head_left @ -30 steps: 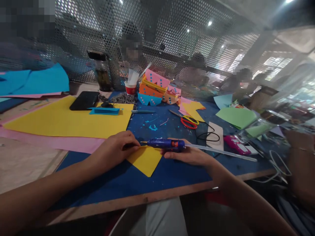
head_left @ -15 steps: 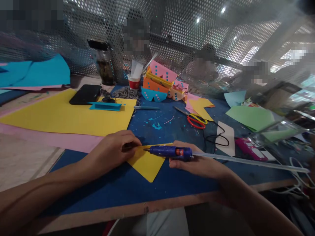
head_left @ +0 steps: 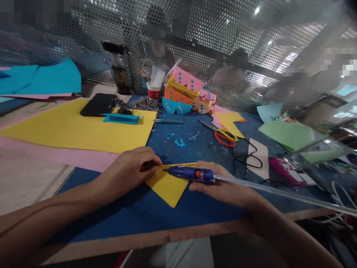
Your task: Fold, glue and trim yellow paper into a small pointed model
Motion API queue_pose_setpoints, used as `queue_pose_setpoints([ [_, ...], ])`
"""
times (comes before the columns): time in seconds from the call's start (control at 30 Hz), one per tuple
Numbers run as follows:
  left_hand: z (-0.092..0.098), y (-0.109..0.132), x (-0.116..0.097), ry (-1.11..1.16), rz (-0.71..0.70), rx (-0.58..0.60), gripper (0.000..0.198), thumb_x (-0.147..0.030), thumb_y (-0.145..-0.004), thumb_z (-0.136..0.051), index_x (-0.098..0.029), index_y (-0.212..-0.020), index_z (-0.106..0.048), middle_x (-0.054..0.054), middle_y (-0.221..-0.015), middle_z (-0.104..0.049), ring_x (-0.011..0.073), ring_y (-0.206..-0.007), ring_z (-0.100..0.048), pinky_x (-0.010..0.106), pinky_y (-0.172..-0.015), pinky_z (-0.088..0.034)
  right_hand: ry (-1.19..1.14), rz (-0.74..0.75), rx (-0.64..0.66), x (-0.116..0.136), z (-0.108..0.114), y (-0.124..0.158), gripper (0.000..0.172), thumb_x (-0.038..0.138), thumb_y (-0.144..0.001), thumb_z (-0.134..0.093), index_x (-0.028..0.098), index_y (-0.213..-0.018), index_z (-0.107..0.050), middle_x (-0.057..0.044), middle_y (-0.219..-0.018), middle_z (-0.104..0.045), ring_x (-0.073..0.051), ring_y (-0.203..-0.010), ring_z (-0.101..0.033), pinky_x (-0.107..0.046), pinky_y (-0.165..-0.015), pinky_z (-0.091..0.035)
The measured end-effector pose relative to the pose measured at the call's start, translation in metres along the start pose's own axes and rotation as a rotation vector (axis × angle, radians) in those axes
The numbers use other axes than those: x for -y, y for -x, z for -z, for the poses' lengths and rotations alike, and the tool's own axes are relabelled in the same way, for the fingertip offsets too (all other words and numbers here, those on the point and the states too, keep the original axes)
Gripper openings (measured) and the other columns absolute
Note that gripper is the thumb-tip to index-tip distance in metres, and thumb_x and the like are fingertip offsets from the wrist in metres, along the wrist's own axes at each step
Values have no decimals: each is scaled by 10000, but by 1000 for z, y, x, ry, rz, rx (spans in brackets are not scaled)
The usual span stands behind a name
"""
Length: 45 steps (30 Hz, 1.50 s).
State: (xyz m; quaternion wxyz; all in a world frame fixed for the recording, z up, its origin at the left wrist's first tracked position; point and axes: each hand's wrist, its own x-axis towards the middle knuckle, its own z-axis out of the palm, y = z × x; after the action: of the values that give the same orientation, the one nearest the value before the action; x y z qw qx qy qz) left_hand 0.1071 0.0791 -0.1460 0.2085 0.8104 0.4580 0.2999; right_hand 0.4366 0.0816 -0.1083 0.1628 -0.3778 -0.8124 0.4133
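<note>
My left hand [head_left: 134, 167] is closed, its thumb and fingers pinching the top left edge of a small folded yellow paper [head_left: 170, 191] near the table's front. My right hand [head_left: 223, 190] is wrapped round a dark blue hot glue gun [head_left: 180, 172]. From the back of the gun a long clear glue stick [head_left: 259, 187] runs out to the right. The nozzle points left, at the paper's upper edge close to my left fingertips. I cannot tell whether it touches. The right fingers are partly hidden behind the gun.
Scissors [head_left: 225, 137] and a blue pen [head_left: 169, 121] lie beyond the paper. A large yellow sheet [head_left: 83, 137] with a black phone [head_left: 97, 104] is at left. Behind stand a paper cup [head_left: 154, 92], a bottle [head_left: 119, 72] and folded paper pieces [head_left: 178, 106]. Perforated metal panel [head_left: 195, 48] closes the back.
The glue gun has swung slightly, its rear end dropping and the glue stick now slanting lower to the right. The left hand keeps its pinch on the paper. The view has shifted a little.
</note>
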Motion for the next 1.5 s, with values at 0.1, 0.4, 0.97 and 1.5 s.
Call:
queue_pose_setpoints([
  [0.1, 0, 0, 0, 3, -5, -8, 236, -372, -1009, -639, -249, -982, -839, 50, -967, -813, 196, -832, -744, 295, -721, -548, 10, 16, -13, 1, 0, -1, 454, 681, -1019, -829, 241, -1005, -716, 2, -982, -738, -184, -867, -675, -321, -796, -507],
  [0.4, 0, 0, -3, -8, -9, -8, 245, -357, -1008, -630, -248, -984, -848, 55, -960, -821, 196, -822, -734, 285, -708, -551, 45, -1, -12, 1, -2, -3, 463, 700, -1020, -816, 245, -1008, -730, -10, -1012, -773, -192, -884, -693, -317, -777, -512],
  [0.97, -3, 1, -1, 9, -77, -39, 233, -313, -1046, -645, -248, -1003, -864, 45, -972, -820, 183, -833, -754, 283, -719, -548, 118, 6, 8, 2, -3, -3, 405, 645, -1059, -799, 246, -1030, -738, -20, -1054, -774, -201, -927, -724, -337, -808, -519],
  [1.5, -3, 0, 0, -6, -139, -65, 222, -314, -1072, -658, -250, -1012, -862, 29, -969, -828, 162, -819, -767, 249, -698, -537, 131, -44, 10, 11, -3, -2, 428, 658, -1078, -766, 230, -1060, -760, -35, -1081, -787, -209, -958, -721, -344, -851, -525],
])
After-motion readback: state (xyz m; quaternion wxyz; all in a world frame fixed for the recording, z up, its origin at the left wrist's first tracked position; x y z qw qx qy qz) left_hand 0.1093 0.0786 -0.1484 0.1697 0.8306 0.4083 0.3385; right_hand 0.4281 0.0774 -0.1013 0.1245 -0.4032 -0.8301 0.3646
